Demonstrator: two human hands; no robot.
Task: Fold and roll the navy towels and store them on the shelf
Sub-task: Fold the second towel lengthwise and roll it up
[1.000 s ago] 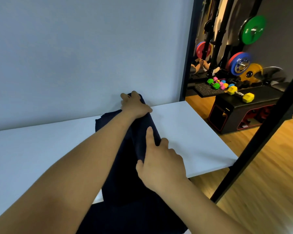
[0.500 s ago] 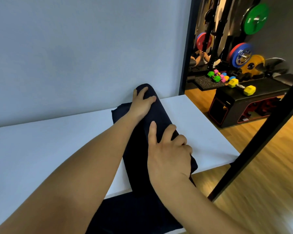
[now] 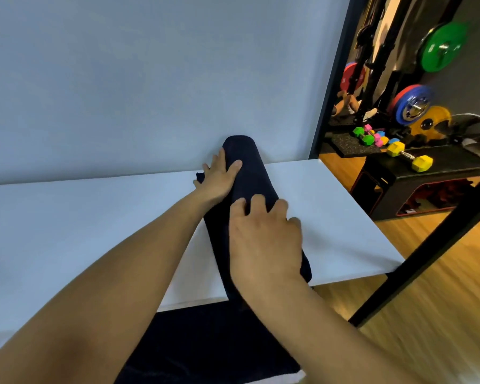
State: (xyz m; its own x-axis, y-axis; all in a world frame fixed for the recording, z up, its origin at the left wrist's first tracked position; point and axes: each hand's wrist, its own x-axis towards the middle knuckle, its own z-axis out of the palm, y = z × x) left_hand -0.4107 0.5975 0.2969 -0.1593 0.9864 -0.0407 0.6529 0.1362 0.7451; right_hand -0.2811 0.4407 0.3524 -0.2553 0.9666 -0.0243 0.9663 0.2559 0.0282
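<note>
A navy towel (image 3: 248,178) lies as a thick roll on the white shelf board (image 3: 330,217), its far end against the wall. My left hand (image 3: 219,176) presses flat on the roll's far left side, thumb over the top. Nearer to me, my right hand (image 3: 263,239) lies over the roll's near end with the fingers curled onto it. A small flap of the navy cloth shows left of my left hand. More navy cloth (image 3: 205,342) lies below the shelf's front edge, partly hidden by my arms.
A pale wall stands right behind the shelf. A black frame post (image 3: 416,261) slants down at the right. Beyond lie a wooden floor, a black bench (image 3: 416,187) with a yellow dumbbell (image 3: 409,159), small coloured dumbbells and weight plates.
The flat navy towel has been rolled to the right into a tight roll. Both hands moved right with it, and less loose cloth shows at the left.
</note>
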